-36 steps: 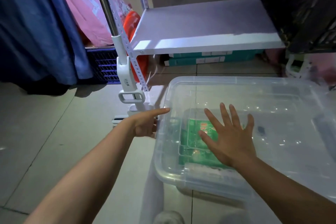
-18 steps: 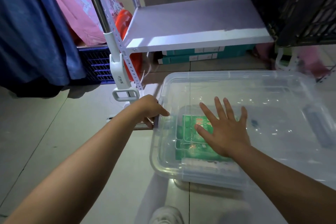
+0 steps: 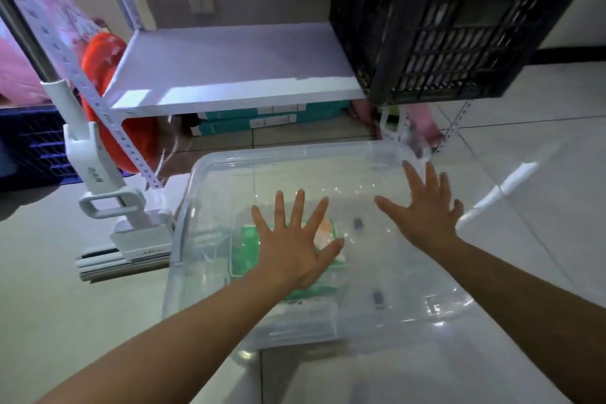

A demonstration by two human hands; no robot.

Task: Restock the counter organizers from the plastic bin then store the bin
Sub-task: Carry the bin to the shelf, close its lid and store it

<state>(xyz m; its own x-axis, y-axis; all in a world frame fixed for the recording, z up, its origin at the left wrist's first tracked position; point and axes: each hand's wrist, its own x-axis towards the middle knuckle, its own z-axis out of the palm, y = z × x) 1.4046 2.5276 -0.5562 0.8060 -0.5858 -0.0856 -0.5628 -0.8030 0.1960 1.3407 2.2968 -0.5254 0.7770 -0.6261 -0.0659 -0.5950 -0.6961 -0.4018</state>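
Clear plastic bin under both palms

The left hand has left the bin's left edge for its lid; the right hand has shifted toward the right of the frame.

Clear plastic bin — lidded, on floor — green packets inside.

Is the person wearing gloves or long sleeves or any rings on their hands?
No gloves. The left hand and right hand are both bare, and both forearms are bare as far back as the picture shows, so no sleeve is visible. No ring, watch or bracelet shows on either hand or wrist. The fingernails look short and plain.
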